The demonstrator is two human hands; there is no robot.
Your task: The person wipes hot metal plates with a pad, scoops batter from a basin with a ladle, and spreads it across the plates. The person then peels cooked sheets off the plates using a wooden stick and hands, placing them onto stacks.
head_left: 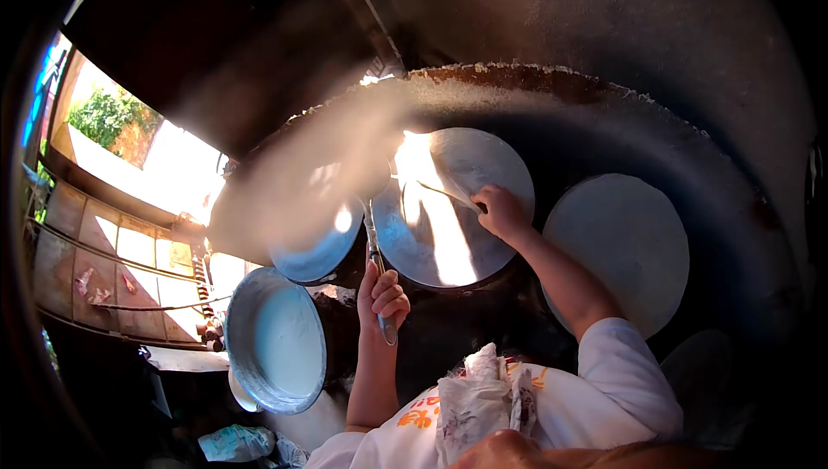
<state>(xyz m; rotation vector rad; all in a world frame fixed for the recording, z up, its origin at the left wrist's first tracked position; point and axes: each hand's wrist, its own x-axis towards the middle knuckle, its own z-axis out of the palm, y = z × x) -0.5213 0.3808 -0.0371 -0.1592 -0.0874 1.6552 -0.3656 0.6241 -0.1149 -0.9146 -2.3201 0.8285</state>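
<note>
My left hand point(384, 298) is closed around the long metal handle point(373, 240) of what looks like a ladle. Its far end blurs into the steam by the left round pan point(315, 249). Over the middle round pan point(496, 245), my right hand point(503, 213) grips a thin, flat tool point(457, 194) that points left across the surface; glare hides its exact shape. A pale layer covers the right round pan point(617, 249), beneath my right forearm. Bright sunlight streaks the middle pan.
A large metal basin point(231, 344) of white liquid stands at lower left. Steam point(302, 167) drifts over the left pan. A crusted, curved rim point(552, 77) encloses the pans at the back. A tiled ledge point(112, 266) and a bright opening lie left; a plastic bag point(237, 443) is below.
</note>
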